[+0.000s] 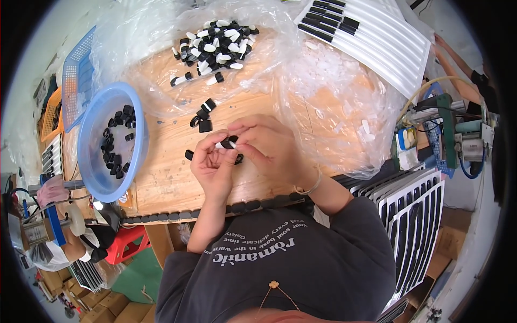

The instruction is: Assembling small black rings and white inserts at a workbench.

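Observation:
Over the wooden table, both hands meet on a small black-and-white piece (228, 142), which looks like a black cap with a white part. My left hand (214, 166) pinches it from the left with curled fingers. From the right, the thumb and fingertips of my right hand (272, 146) close on the same piece. Another black piece (239, 159) shows partly behind the fingers. Just beyond the hands lie several loose black caps (205, 125), and one small black piece (189, 155) sits left of my left hand.
A heap of black and white pieces (218, 46) rests on clear plastic sheeting (156, 54) at the back. On the left stands a blue basin (141, 156) with several black caps. White trays (377, 40) holding black strips lie far right; machinery (466, 134) flanks the table.

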Motion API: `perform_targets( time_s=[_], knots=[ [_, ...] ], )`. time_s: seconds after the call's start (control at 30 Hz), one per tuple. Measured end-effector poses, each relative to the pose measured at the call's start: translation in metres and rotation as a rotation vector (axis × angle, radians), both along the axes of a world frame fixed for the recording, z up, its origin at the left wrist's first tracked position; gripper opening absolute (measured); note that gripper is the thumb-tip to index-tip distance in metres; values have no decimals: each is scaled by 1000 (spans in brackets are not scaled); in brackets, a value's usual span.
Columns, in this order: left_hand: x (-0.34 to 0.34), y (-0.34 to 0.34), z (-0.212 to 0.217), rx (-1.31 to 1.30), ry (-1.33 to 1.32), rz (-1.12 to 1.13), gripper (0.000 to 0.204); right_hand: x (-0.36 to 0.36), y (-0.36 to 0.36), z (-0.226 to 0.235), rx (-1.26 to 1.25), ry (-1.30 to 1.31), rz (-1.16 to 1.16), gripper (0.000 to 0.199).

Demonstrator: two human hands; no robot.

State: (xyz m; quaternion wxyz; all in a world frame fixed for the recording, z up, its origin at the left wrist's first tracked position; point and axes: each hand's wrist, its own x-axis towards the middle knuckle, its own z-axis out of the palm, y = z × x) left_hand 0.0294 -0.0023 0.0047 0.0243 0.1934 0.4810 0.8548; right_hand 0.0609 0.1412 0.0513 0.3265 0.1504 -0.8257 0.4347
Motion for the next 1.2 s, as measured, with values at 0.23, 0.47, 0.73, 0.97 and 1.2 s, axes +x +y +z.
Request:
perform_targets(
  time_s=[0.23, 0.47, 0.73, 0.97, 1.2],
  knots=[
    [-4, -6, -7, 130, -100, -200, 34, -2, 6, -2, -386, -372, 160, 5],
    [2, 0, 0, 2, 18, -7, 33, 5, -2, -4, -272, -327, 3, 10],
    [2, 2, 2, -50, 105, 43, 33, 6, 0, -10, -288, -170, 113, 12],
    [2, 2, 3, -69, 107, 42, 34, 9, -1, -11, -373, -178, 105, 15],
    [3, 2, 2, -74, 107, 39, 34, 8, -2, -12, -400, -225, 112, 11]
  ],
)
